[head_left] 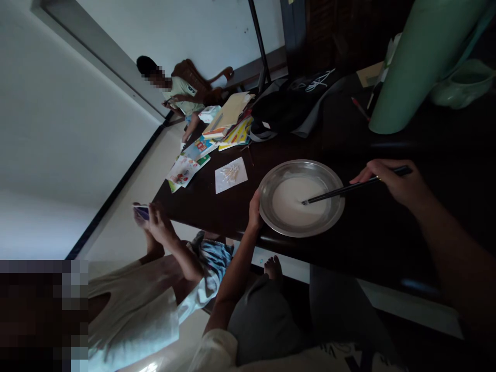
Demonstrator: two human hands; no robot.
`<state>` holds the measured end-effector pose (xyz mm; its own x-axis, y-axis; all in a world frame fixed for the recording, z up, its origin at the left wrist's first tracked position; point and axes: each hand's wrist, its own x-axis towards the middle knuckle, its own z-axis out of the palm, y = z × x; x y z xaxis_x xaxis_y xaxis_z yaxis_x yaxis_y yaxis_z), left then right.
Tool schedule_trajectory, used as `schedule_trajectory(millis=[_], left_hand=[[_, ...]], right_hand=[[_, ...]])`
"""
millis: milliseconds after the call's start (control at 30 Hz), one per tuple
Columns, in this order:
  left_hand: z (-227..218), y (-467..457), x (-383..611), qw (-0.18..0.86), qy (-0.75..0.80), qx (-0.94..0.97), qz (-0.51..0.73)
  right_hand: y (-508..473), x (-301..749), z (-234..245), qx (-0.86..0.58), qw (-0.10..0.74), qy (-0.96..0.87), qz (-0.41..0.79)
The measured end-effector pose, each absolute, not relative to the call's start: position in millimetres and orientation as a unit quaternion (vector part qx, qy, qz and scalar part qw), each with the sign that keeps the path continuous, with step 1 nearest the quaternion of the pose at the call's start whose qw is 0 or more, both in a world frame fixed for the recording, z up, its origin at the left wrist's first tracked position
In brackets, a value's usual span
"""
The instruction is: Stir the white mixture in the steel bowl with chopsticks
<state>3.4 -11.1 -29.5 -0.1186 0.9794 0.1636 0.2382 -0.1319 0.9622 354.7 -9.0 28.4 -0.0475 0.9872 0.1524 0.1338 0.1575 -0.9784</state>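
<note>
Mixing seems part done (remainder unclear): your right grip (391, 178) is closed on chopsticks (337, 192) dipped in pale, even-looking liquid (290, 196); your left grip (254, 211) holds the metal bowl (302, 168) near the front edge of the surface (205, 206).

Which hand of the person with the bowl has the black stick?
The right hand: it holds the black stick, tip in the pale mixture. The left hand instead touches the side of the metal bowl.

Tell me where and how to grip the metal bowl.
Probably best: grip the bowl by its wide rim, coming from the left, where the left hand holds it. The edge flares outward, and the chopsticks cross the right side. Keep it level; liquid lies inside.
</note>
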Motion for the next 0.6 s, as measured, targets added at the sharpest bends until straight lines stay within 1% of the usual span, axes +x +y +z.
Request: schedule_trajectory(millis=[133,333,500,600], left_hand=[[-29,-13,2,0.358,0.523,0.58,0.512],[-27,-13,2,0.355,0.535,0.577,0.505],[-21,-14,4,0.354,0.542,0.564,0.513],[-19,-15,6,0.363,0.542,0.557,0.513]], right_hand=[[-11,348,30,-0.456,0.433,-0.626,0.461],[-9,358,29,-0.508,0.471,-0.58,0.428],[-12,349,28,-0.465,0.42,-0.624,0.467],[-11,350,31,-0.483,0.444,-0.609,0.446]])
